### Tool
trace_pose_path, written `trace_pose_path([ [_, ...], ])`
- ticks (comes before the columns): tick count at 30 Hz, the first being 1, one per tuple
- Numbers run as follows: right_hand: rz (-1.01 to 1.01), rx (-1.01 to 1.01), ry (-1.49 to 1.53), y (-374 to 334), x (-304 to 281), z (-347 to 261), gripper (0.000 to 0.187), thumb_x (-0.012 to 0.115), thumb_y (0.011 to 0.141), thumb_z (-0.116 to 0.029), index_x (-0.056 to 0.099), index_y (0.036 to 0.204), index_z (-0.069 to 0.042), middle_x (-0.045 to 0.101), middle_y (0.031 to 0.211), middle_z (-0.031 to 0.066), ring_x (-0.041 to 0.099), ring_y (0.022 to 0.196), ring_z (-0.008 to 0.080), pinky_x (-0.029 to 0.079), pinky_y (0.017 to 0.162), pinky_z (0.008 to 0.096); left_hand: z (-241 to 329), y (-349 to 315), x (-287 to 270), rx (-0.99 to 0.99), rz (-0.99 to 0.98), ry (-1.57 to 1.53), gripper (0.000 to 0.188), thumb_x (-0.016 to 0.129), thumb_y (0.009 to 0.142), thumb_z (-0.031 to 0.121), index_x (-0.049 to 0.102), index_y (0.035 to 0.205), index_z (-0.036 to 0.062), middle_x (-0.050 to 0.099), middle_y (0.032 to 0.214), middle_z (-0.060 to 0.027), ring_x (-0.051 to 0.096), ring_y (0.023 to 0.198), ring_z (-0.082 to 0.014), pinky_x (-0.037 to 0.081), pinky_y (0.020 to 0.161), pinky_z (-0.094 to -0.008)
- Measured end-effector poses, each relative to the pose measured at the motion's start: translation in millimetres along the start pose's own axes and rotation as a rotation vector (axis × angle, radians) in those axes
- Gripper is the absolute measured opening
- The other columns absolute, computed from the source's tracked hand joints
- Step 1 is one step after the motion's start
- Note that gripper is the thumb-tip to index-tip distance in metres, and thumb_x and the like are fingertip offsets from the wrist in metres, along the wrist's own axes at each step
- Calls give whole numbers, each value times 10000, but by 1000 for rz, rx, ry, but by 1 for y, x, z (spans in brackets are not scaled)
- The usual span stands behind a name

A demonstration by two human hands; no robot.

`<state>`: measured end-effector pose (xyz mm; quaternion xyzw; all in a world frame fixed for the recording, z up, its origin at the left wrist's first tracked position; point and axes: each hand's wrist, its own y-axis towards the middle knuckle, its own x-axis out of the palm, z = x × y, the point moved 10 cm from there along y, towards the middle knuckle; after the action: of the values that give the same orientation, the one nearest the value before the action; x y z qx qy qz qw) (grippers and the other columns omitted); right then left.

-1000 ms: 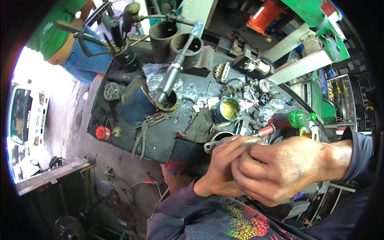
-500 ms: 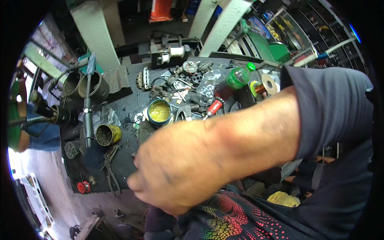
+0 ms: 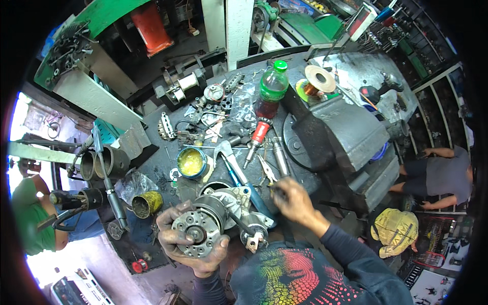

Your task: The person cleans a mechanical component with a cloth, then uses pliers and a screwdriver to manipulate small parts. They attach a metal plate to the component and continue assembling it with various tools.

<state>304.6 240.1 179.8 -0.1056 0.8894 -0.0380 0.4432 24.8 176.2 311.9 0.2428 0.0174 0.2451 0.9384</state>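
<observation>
My left hand (image 3: 170, 235) is closed round a starter motor (image 3: 223, 208), a dark cylinder with a silver housing. The motor's round, holed end plate (image 3: 189, 239) faces me. My right hand (image 3: 296, 202) is curled beside the handle ends of yellow-handled pliers (image 3: 268, 170) on the bench; what its fingers hold, if anything, is hidden. A hammer (image 3: 231, 162) and a blue-handled tool (image 3: 235, 178) lie between the motor and the pliers. Left of the hammer stands a tub of yellowish grease (image 3: 191, 162).
On the dark bench (image 3: 168, 150) stand a green-capped bottle (image 3: 273, 86), a wire spool (image 3: 318, 78) and a yellow can (image 3: 147, 204). A red-handled screwdriver (image 3: 261, 133) lies before the bottle. A large vise (image 3: 351, 134) is at right. People stand at both sides.
My right arm has swung back from across the bench to the right side. The starter motor in my left hand has come into sight. The view has shifted to the right.
</observation>
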Motion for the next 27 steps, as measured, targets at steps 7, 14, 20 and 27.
trace_pose_path([
  [7,-54,-359,-95,21,67,-34,610,831,772,-157,584,1323,-74,581,1291,218,589,1171,413,517,956,472,-4,-3,1,-24,-42,-18,733,1015,645,418,406,997,212,416,1136,-81,550,1189,-307,541,996,-498],
  [14,-203,-257,-246,47,86,-18,670,844,768,-222,497,1312,-44,677,1105,215,663,1081,395,565,866,507,-4,-4,0,-18,3,-21,731,1005,659,426,404,1006,196,433,1161,-105,570,1156,-317,553,975,-498],
  [20,80,-227,-250,62,47,5,632,842,782,-247,521,1300,-76,697,1030,168,681,984,388,585,784,523,0,-1,1,25,-26,26,766,1007,662,440,386,1034,189,436,1166,-105,580,1148,-313,539,989,-502],
  [27,163,-223,-60,70,42,15,393,742,916,-168,625,1286,-106,634,1212,212,642,1077,416,553,885,501,-5,-7,0,-12,-17,-2,759,1019,662,444,390,1004,191,461,1192,-93,560,1218,-326,487,1073,-492],
])
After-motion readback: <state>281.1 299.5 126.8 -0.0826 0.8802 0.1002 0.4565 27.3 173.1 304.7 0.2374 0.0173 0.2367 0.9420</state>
